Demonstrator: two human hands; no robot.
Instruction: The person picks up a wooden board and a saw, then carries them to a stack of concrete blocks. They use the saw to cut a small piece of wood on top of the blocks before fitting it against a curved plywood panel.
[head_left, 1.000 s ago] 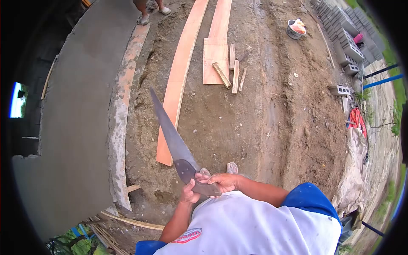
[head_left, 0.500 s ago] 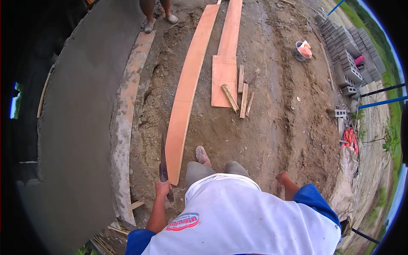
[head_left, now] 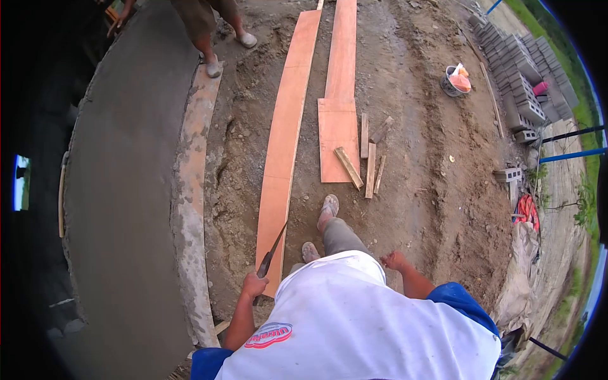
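Note:
A handsaw point(head_left: 271, 252) with a dark blade is in my left hand point(head_left: 254, 285), its tip angled up over the near end of a long orange-brown board point(head_left: 278, 171). My right hand point(head_left: 395, 260) hangs at my right side with its fingers curled; whether it holds anything is too small to tell. Ahead of me on the dirt lie a second long board point(head_left: 341, 57) and a shorter panel point(head_left: 335, 126) at its near end. Several small wood pieces point(head_left: 370, 171) lie on and beside the panel.
Wet grey concrete point(head_left: 126, 190) spreads on the left, edged by a stained strip point(head_left: 193, 240). Another person point(head_left: 206, 31) stands at its far end. A bucket point(head_left: 457, 81), stacked concrete blocks point(head_left: 513, 69) and a red cloth point(head_left: 527, 209) are on the right.
My body has moved forward, one foot now ahead. The saw has swung from beside the board to over it. My right hand has come forward. The other person has shifted, and more of them shows.

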